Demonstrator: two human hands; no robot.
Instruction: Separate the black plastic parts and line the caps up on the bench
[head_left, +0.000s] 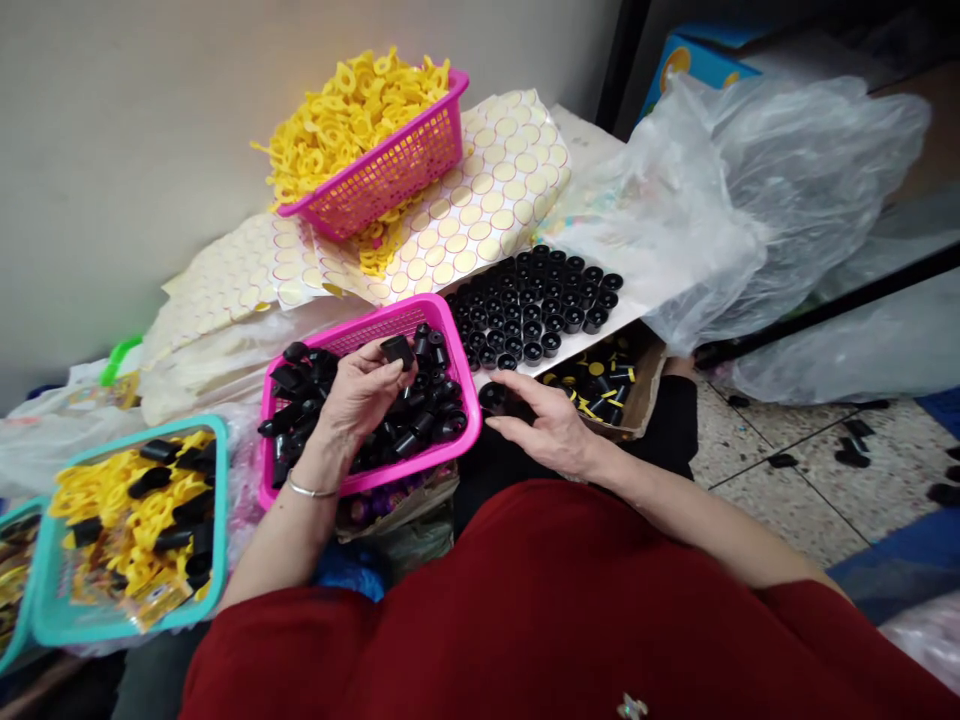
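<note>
My left hand (364,392) is closed around a black plastic piece (398,351), held above a pink basket (471,425). Loose black plastic parts (409,440) fill that basket. Just right of its rim, my right hand (551,428) has thumb and fingers closed on a round black cap (493,398). Beyond the right hand, many round black caps (531,310) stand close together in rows on a white sheet. The fingers partly cover both held pieces, so their full shape is hidden.
A second pink basket (390,180) heaped with yellow parts rests on sticker sheets (480,210). At left, a teal basket (221,510) holds yellow and black parts. A cardboard box (649,385) with black and yellow pieces sits under the white sheet. Clear plastic bags (810,170) lie at right.
</note>
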